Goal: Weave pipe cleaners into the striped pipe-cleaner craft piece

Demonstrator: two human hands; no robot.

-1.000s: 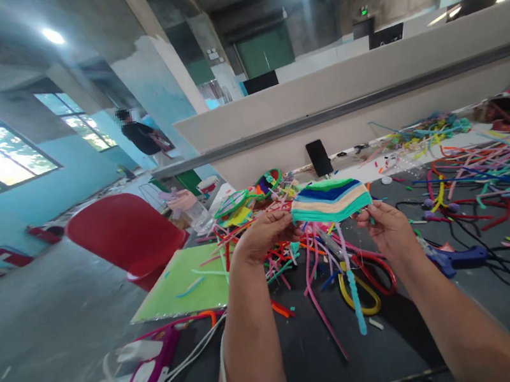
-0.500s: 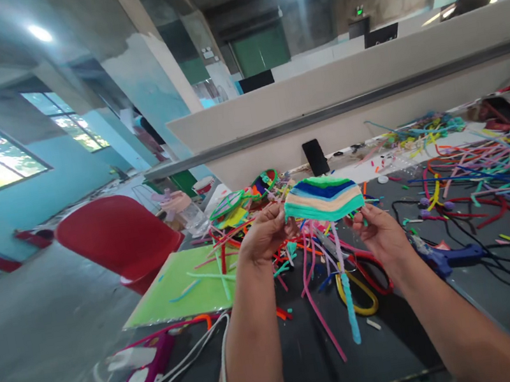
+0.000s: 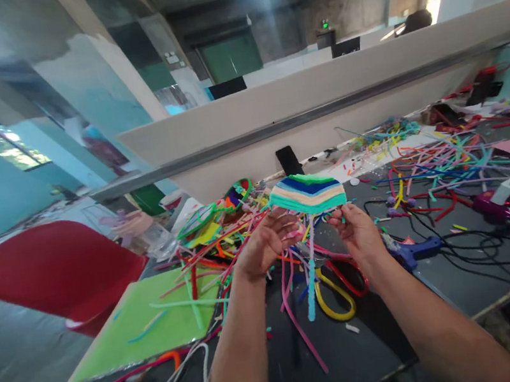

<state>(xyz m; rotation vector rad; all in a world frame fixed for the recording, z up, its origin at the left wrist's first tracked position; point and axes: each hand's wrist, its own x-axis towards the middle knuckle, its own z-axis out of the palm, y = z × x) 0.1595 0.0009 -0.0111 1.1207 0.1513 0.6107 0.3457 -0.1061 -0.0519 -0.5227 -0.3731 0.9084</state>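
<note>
A small umbrella-shaped craft (image 3: 306,194), striped in green, blue, peach and teal, is held up above the table. Its stem (image 3: 312,288), lilac above and light blue below, hangs down at a tilt. My right hand (image 3: 354,227) pinches the craft's lower right edge between thumb and fingers. Under its left side is my left hand (image 3: 270,240), palm turned up and fingers apart; whether the fingertips touch the craft I cannot tell. Beneath lie scissors with one yellow handle (image 3: 334,298) and one red handle (image 3: 350,279), among loose pipe cleaners (image 3: 300,326).
A green sheet (image 3: 145,324) lies at left beside a red chair (image 3: 54,268). On the right are a blue glue gun (image 3: 414,250), black cables (image 3: 497,256), a purple power strip (image 3: 509,209) and a pile of pipe cleaners (image 3: 445,167). A phone (image 3: 288,161) leans against the partition (image 3: 241,167).
My left hand's fingers have loosened from the craft's left edge and spread below it. The right hand keeps its pinch. The view has turned to the right, and the stem slants more.
</note>
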